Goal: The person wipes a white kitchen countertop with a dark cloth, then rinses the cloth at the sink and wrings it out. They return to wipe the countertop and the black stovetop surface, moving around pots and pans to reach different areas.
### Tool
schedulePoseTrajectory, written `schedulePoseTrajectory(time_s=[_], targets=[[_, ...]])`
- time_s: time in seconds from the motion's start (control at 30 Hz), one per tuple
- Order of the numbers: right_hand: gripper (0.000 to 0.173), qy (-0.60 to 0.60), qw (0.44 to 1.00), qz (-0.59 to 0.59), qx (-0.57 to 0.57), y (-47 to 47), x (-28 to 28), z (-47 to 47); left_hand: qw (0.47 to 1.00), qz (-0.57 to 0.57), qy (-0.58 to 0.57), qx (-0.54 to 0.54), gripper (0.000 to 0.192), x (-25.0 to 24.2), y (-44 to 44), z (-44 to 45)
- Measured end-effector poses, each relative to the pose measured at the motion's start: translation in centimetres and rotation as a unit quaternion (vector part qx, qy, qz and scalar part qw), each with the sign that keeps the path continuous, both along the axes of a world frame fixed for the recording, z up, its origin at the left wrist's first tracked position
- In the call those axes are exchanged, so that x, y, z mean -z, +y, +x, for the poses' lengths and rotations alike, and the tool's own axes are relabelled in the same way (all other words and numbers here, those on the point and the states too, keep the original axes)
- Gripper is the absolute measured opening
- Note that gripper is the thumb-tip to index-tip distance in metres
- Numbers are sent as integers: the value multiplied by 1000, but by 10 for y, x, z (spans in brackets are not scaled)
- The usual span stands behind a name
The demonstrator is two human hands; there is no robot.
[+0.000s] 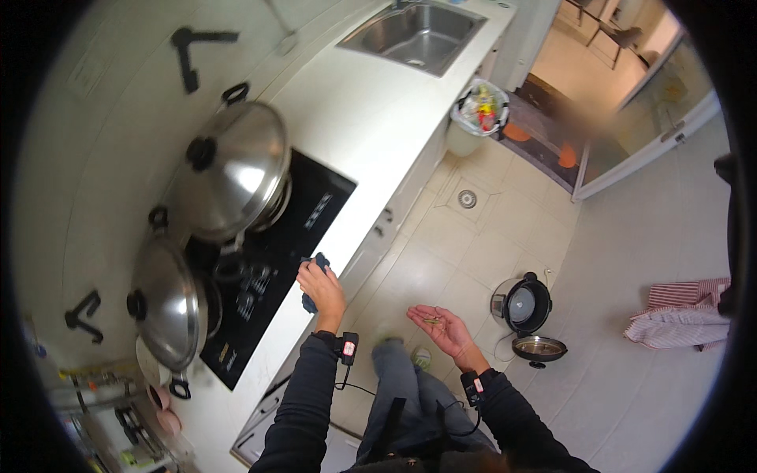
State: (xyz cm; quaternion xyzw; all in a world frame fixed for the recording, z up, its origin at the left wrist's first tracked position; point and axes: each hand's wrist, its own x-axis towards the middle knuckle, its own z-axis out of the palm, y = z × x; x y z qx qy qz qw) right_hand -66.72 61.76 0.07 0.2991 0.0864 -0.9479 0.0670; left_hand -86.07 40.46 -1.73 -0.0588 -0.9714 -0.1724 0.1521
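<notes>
My left hand (322,290) grips a dark blue cloth (309,303) at the front edge of the white countertop (369,159), beside the black glass cooktop (284,236). My right hand (442,332) is held palm up over the floor, its fingers extended, with small greenish scraps (433,321) lying on the palm. A large lidded steel wok (242,171) stands on the far part of the cooktop. Another lidded steel pan (171,301) stands on the nearer part.
A steel sink (414,35) is at the counter's far end. Below it stands a lined trash bin (464,139) holding wrappers. On the floor at right are an open electric cooker (500,301) and its lid (547,347). A striped cloth (680,319) hangs at far right.
</notes>
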Motion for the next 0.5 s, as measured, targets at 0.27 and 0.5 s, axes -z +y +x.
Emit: schedulePoseTrajectory(time_s=[0.27, 0.5], targets=[[35, 3, 979, 99, 179, 159, -9, -133, 999, 15, 4, 40, 37, 16, 149, -94], [31, 126, 874, 379, 278, 331, -67, -292, 997, 33, -21, 63, 41, 12, 256, -151]])
